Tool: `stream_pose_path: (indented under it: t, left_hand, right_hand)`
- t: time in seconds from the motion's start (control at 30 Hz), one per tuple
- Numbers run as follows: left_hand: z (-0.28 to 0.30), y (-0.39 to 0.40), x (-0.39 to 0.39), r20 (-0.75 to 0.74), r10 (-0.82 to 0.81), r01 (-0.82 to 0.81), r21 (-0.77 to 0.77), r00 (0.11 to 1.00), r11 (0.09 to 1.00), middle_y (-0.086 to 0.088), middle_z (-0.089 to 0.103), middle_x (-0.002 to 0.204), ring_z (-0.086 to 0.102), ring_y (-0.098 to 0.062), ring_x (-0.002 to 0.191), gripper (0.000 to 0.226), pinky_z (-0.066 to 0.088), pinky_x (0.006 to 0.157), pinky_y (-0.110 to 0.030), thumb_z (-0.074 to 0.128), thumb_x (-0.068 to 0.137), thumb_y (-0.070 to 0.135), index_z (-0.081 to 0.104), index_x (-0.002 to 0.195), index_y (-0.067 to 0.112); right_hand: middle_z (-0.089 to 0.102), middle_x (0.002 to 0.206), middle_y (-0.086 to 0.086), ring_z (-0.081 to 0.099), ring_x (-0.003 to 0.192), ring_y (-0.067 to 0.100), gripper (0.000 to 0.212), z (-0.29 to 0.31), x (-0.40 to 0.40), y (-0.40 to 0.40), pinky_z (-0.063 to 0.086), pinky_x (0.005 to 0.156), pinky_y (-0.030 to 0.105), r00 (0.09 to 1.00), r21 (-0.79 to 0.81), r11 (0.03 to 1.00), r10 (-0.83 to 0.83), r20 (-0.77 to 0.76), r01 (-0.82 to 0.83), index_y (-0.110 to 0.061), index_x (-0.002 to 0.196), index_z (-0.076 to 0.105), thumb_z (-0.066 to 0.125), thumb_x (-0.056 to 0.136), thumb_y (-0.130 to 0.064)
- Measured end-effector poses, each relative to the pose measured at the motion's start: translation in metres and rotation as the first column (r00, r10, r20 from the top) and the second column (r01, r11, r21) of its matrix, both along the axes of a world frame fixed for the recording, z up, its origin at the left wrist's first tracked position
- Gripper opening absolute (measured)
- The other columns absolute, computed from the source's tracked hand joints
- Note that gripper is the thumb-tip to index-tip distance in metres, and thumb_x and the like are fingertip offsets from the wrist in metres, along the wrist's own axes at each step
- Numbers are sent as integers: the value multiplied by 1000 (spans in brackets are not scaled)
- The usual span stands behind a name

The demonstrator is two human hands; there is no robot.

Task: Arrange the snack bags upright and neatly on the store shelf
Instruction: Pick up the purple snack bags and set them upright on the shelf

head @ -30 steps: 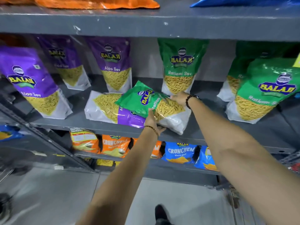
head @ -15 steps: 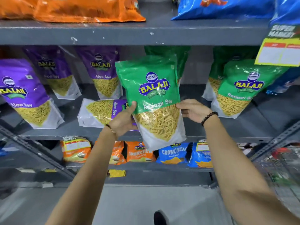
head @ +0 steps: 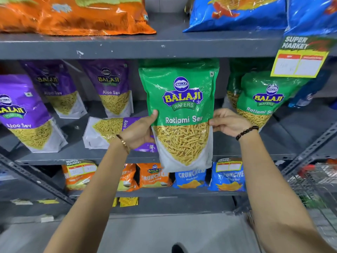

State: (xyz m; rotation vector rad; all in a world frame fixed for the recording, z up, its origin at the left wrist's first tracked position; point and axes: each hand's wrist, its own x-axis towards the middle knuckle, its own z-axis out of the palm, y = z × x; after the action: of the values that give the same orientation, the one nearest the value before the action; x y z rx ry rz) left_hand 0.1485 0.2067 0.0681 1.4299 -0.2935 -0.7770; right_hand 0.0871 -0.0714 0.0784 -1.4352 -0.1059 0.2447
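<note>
I hold a green Ratlami Sev bag (head: 180,114) upright in front of the middle shelf (head: 237,148), its bottom hanging below the shelf edge. My left hand (head: 140,130) grips its left side and my right hand (head: 228,121) grips its right side. Behind my left hand a purple Aloo Sev bag (head: 107,130) lies flat on the shelf. Three purple Aloo Sev bags stand upright: at the left (head: 25,114), behind it (head: 58,88) and mid-left (head: 111,90). Another green Ratlami Sev bag (head: 264,101) stands at the right, with one more partly hidden behind it.
The upper shelf (head: 127,46) carries an orange bag (head: 73,15) and a blue bag (head: 237,13). A yellow price tag (head: 299,59) hangs at the right. The lower shelf holds orange and blue Crunchex bags (head: 191,178). A wire cart (head: 317,183) stands at the right.
The green bag lay tilted on top of the flat purple bag; both hands lifted it, turned it upright and brought it closer to me and to the right. The view tilted upward.
</note>
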Motion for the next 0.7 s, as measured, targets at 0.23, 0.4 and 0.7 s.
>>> stream_pose_path:
  t: [0.23, 0.4, 0.7]
  left_hand:
    - [-18, -71, 48, 30, 226, -223, -75, 974, 972, 10, 72, 87, 66, -5, 78, 24, 47, 81, -32, 40, 96, 29, 62, 93, 20]
    - [-38, -95, 62, 73, 302, -303, 2, 950, 953, 3, 63, 92, 62, -4, 71, 21, 48, 56, -15, 44, 96, 25, 59, 104, 13]
    - [-57, -39, 108, 411, 174, -306, 280, 895, 910, -26, 59, 125, 57, -25, 106, 38, 46, 91, -28, 61, 84, 2, 53, 121, -6]
  right_hand:
    - [71, 59, -11, 66, 62, 2, 17, -30, 26, -36, 53, 72, 25, 932, -10, 933, -361, -27, 361, -15, 69, 57, 59, 82, -3]
    - [70, 66, -9, 66, 65, 0, 25, -62, 37, -39, 49, 83, 27, 861, -27, 863, -506, -57, 505, -15, 72, 56, 51, 86, 5]
    - [64, 100, 2, 59, 104, 22, 24, -90, 31, -30, 43, 99, 41, 737, -27, 757, -643, -207, 653, -13, 106, 61, 56, 85, -2]
